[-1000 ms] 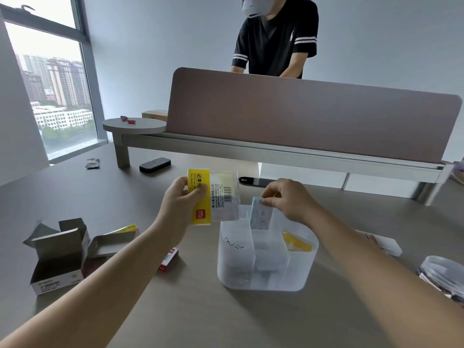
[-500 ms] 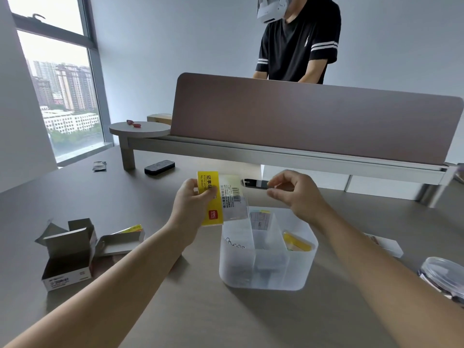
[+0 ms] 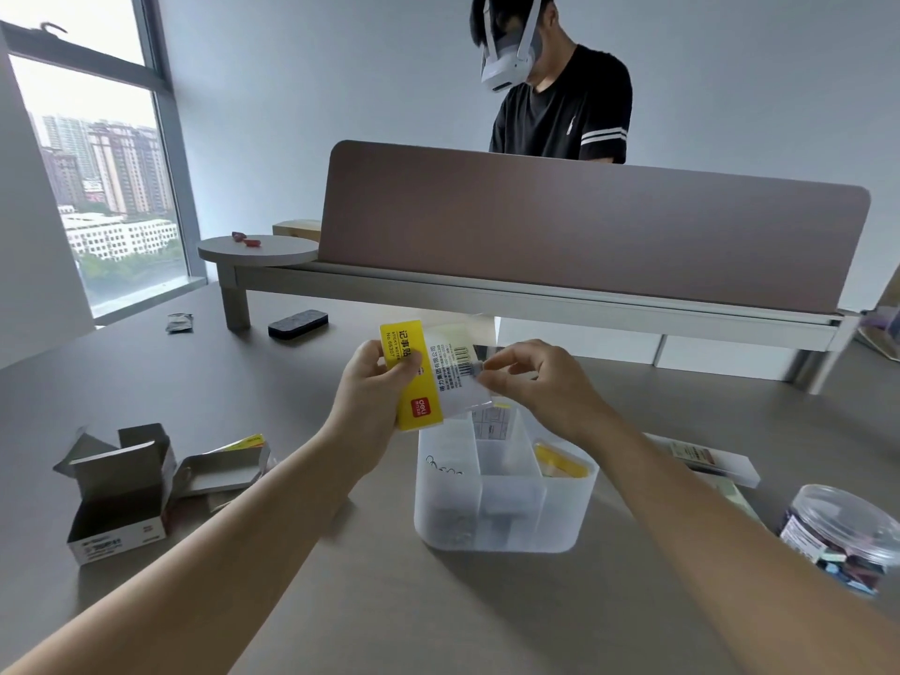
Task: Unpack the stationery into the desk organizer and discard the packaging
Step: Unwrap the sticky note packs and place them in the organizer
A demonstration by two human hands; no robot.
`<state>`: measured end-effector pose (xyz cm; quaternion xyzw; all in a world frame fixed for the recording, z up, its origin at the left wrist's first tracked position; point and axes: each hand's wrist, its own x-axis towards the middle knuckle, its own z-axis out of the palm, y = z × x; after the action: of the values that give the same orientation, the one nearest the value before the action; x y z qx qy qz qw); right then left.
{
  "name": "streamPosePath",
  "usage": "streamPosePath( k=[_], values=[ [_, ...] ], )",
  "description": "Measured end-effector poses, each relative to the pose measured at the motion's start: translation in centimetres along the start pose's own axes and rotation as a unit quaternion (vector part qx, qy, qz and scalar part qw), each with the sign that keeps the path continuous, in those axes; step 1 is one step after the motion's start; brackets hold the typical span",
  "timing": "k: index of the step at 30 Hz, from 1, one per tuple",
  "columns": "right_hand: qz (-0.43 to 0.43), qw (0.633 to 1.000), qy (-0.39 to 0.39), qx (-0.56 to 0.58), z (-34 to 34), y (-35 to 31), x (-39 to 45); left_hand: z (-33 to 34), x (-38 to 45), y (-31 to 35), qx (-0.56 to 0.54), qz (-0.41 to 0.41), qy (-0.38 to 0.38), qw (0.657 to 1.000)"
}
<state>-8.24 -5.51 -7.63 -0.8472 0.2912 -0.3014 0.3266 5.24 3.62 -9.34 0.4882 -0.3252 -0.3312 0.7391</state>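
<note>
While the head camera looks down at the table [image 3: 146,382], both hands are up over the desk organizer [image 3: 501,499], working on a pack of sticky notes [image 3: 428,372]. The left hand [image 3: 375,387] grips the yellow-labelled end of the pack, thumb across the front and the other fingers curled behind. The right hand [image 3: 531,377] pinches the clear wrapper at the pack's right edge between thumb and forefinger, the rest of its fingers loosely curled. So the pack is in the air, tilted, just above the organizer's back rim.

The organizer is a frosted plastic tub split into compartments. A small printed card [image 3: 492,423] stands in the back middle one, something yellow [image 3: 560,462] lies in the right one, and a few paper clips [image 3: 443,467] show in the left one. Can't really tell what's deeper down, the plastic is too cloudy.

Off to the left, well apart from the organizer, there's an opened cardboard box [image 3: 117,494] with its flaps up, and a flattened package [image 3: 219,470] just beside it. On the right sit a flat white box [image 3: 706,462] and a clear jar [image 3: 847,533] of colourful bits near the edge. Further back there's a black eraser-looking block [image 3: 298,324] and a small crumpled wrapper [image 3: 179,323]. A person [image 3: 560,99] in a black shirt stands behind the divider [image 3: 584,231].
</note>
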Motion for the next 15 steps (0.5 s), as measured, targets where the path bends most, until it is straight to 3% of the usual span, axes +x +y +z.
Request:
streamPosePath(
  k=[10, 15],
  values=[
    [0.020, 0.997, -0.058, 0.043, -1.2, -1.1, 0.1, 0.0, 0.3, 0.3, -0.008, 0.045, -0.031, 0.998],
    [0.008, 0.998, -0.019, 0.064, -1.7, -0.8, 0.2, 0.0, 0.7, 0.3, -0.010, 0.049, -0.017, 0.999]
  ],
)
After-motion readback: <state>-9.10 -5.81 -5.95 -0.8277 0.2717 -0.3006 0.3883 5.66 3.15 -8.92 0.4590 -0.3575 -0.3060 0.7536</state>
